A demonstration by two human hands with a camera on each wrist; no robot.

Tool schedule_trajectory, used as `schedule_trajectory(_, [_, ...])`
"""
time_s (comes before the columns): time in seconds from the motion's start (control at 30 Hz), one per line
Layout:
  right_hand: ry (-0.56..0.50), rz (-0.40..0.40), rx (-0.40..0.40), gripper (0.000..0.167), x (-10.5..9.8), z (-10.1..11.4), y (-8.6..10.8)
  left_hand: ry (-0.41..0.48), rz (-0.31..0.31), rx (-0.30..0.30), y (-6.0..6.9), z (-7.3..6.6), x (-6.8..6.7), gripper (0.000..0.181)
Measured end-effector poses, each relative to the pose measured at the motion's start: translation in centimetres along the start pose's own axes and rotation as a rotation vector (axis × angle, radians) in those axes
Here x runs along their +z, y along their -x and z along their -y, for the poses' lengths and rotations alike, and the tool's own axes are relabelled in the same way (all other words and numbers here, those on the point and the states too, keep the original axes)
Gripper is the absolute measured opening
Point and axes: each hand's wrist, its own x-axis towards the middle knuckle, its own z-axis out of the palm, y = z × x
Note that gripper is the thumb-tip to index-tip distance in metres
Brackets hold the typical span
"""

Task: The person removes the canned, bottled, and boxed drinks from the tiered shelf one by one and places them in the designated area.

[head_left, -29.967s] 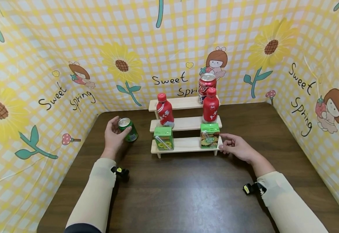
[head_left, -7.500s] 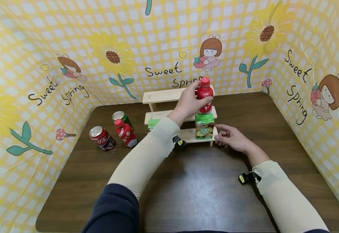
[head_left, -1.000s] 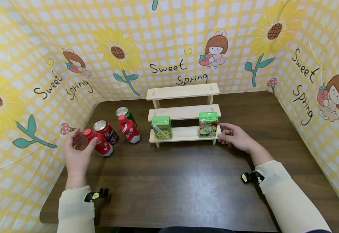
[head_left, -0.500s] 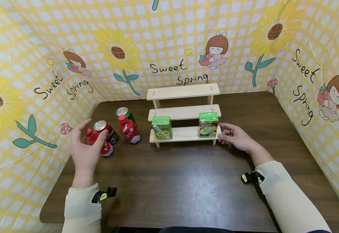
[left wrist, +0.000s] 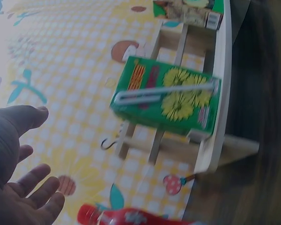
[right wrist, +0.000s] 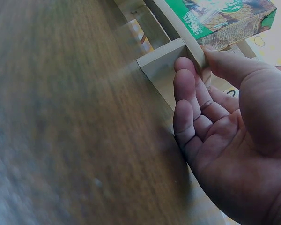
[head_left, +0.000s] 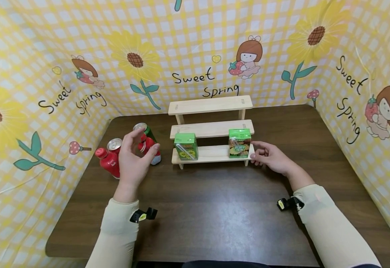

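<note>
A three-step wooden display rack [head_left: 213, 153] stands at the table's middle. On its bottom step are two green drink cartons: one with yellow flowers and a straw [head_left: 186, 147] at the left, one with a brown picture [head_left: 239, 144] at the right. My right hand [head_left: 271, 159] pinches the right end of that step; the right wrist view has the thumb [right wrist: 229, 63] against the board near the carton. My left hand [head_left: 132, 160], fingers spread and holding nothing, is over the drinks at the left, partly hiding a red bottle [head_left: 144, 143]. The left wrist view shows its palm apart from the flowered carton [left wrist: 171, 96].
Left of the rack stand a second red bottle [head_left: 108, 160], a red can [head_left: 114, 144] mostly hidden by the hand, and a green can [head_left: 149, 132]. Patterned yellow cloth [head_left: 195, 48] walls in the brown table [head_left: 195, 212] at the back and sides.
Over the last second my left hand has left the leftmost red bottle and moved right. Compared with earlier, cans and bottles have gone from the upper steps to the table's left. Right hand unchanged.
</note>
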Motion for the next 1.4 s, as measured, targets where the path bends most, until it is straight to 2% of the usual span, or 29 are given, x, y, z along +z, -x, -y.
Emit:
schedule_trajectory(0.13, [-0.010,-0.001,-0.001,0.065,0.0,0.0,0.0,0.014,0.055,0.005,-0.2,0.3,1.7,0.062])
schedule_trajectory(0.27, [-0.018,-0.003,0.000,0.064,0.0,0.0,-0.1,0.024,0.109,0.015,-0.5,2.3,3.3,0.065])
schedule_trajectory(0.4, [-0.018,-0.002,-0.003,0.065,0.0,-0.1,0.0,-0.012,0.168,0.008,-0.8,4.0,4.7,0.068])
schedule_trajectory(0.5, [-0.024,-0.003,-0.008,0.065,0.0,-0.1,0.0,-0.053,0.203,0.000,-1.0,4.4,5.7,0.070])
schedule_trajectory(0.7, [-0.030,-0.004,-0.010,0.064,0.0,-0.2,-0.1,-0.039,0.257,-0.018,-1.2,4.8,7.4,0.071])
schedule_trajectory(0.97, [-0.029,-0.001,-0.012,0.065,0.0,-0.3,-0.1,-0.086,0.269,-0.059,-0.9,6.0,8.6,0.072])
schedule_trajectory(1.2, [-0.026,-0.002,-0.007,0.064,0.1,-0.2,0.0,-0.089,0.262,-0.134,-0.2,6.3,9.2,0.073])
schedule_trajectory(1.4, [-0.033,-0.004,-0.005,0.065,0.0,-0.1,0.0,-0.103,0.233,-0.123,0.1,6.6,9.8,0.073])
